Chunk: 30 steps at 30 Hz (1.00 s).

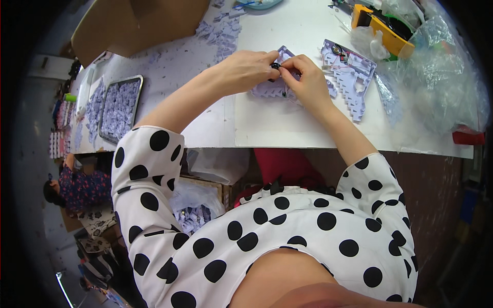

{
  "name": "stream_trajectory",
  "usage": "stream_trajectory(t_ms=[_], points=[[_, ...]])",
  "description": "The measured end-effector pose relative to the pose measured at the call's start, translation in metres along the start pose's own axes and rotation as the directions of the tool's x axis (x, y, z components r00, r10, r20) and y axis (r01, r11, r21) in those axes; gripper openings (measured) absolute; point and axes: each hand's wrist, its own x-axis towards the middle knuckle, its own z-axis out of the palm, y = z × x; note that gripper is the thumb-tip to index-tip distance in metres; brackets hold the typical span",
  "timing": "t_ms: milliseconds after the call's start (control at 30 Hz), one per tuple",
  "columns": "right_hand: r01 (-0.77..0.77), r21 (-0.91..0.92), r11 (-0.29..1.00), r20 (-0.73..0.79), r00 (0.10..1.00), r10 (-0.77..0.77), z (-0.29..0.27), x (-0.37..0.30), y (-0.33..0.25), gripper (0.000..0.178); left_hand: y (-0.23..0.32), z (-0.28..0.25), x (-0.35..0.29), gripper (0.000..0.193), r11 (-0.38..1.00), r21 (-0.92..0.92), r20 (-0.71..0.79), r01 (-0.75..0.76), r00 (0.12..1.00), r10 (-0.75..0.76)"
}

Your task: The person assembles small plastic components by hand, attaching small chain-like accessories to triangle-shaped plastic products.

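Though small — the part point(276, 65) is black.

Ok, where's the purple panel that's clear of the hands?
Head view, upper right: the panel lies on the white table, right of the right hand, with clear plastic bags to its right.

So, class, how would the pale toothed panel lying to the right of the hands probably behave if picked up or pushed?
The toothed panel looks stiff, as its edges hold a crisp shape. Lying flat, it would probably slide rather than roll. The thin wires might snag or pull loose, since they run exposed across it.
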Motion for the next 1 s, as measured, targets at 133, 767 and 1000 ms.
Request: stream_trajectory(t_ms=[133,767,1000], points=[[0.021,0.004,1.0,-0.017,1.0,-0.021,0.0,-0.001,0.003,0.014,-0.001,-0.003,0.006,0.013,0.991,0.102,0.028,-0.085,0.996,0.083],[0.274,-0.491,0.827,-0.117,0.92,-0.375,-0.011,-0.003,-0.009,0.018,0.03,0.035,-0.044,0.02,0.44,-0.895,-0.297,0.07,0.642,-0.707],[0.515,-0.316,0.797,-0.076,0.824,-0.562,0.006,0.002,-0.053,0.033,0.056,0.026,-0.046,0.026,0.042,-0.953,-0.175,-0.299,0.434,-0.884]])
